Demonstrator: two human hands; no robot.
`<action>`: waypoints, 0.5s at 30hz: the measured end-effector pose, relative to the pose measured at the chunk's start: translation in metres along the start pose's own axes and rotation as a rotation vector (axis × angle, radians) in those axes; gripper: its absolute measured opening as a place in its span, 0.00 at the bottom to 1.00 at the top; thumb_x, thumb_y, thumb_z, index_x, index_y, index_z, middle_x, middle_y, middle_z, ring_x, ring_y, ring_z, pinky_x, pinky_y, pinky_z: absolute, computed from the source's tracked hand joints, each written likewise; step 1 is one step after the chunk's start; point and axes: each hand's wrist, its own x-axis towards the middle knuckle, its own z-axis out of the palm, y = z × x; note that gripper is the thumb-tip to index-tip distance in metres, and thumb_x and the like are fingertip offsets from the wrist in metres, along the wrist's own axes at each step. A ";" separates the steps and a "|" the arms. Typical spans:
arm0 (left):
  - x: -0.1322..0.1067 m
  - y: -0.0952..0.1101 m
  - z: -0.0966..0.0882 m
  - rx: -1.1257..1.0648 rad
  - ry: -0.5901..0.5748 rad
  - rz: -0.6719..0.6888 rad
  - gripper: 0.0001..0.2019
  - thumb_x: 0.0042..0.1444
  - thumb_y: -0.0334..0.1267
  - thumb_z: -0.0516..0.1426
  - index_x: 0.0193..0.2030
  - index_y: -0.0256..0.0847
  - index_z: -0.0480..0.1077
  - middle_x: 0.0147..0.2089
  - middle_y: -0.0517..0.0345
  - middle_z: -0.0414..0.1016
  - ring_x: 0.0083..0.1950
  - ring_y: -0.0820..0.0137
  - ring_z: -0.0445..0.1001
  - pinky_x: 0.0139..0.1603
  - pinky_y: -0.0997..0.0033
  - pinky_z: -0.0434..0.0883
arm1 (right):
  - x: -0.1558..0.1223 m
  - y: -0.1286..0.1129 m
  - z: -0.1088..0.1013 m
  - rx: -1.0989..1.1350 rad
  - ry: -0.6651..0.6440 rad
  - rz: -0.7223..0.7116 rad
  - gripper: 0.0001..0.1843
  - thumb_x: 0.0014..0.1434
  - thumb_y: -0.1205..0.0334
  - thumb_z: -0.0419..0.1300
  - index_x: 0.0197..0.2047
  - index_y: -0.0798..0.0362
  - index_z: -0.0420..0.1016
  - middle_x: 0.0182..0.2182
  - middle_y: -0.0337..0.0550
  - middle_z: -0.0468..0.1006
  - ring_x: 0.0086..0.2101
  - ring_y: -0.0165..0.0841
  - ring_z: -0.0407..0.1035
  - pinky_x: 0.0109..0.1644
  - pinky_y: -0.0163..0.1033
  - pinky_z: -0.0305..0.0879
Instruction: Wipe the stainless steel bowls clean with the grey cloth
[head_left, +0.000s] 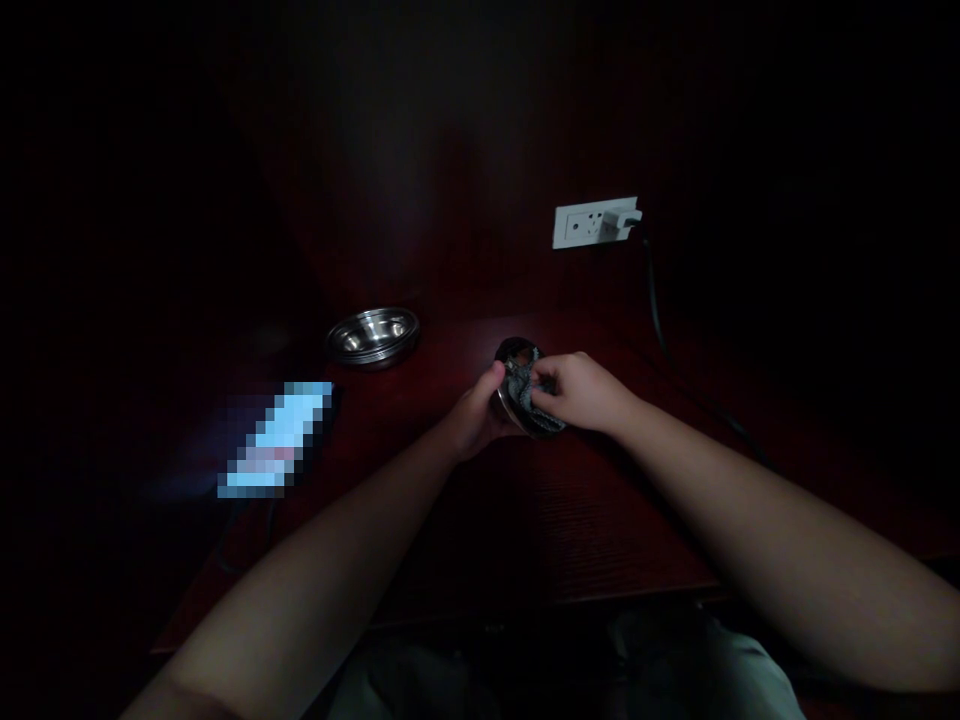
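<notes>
Cloth (519, 388) partly behind the right grip (579, 392)

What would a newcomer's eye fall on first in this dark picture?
Probably the bright blue, pixelated rectangular screen, glowing at the left of the dark red table. Next might come the shiny, round, stacked metal bowls behind it and the white rectangular wall socket at the upper right. At the centre, the left hand holds a round metal bowl, while the right hand holds a dark grey cloth in it.
</notes>
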 end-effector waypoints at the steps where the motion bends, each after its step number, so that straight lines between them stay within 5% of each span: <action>1: 0.000 0.000 0.000 0.000 0.002 0.001 0.30 0.52 0.62 0.53 0.48 0.37 0.72 0.44 0.44 0.78 0.47 0.56 0.75 0.50 0.49 0.70 | 0.000 0.000 0.000 -0.003 0.000 -0.002 0.04 0.51 0.65 0.57 0.28 0.53 0.72 0.23 0.39 0.74 0.24 0.28 0.65 0.31 0.35 0.56; 15: -0.001 0.000 0.000 0.000 -0.006 0.005 0.30 0.53 0.63 0.52 0.48 0.37 0.71 0.46 0.44 0.77 0.49 0.55 0.74 0.52 0.47 0.68 | 0.000 0.000 0.000 -0.001 -0.008 -0.009 0.04 0.51 0.64 0.57 0.29 0.53 0.73 0.23 0.39 0.74 0.24 0.29 0.65 0.31 0.35 0.56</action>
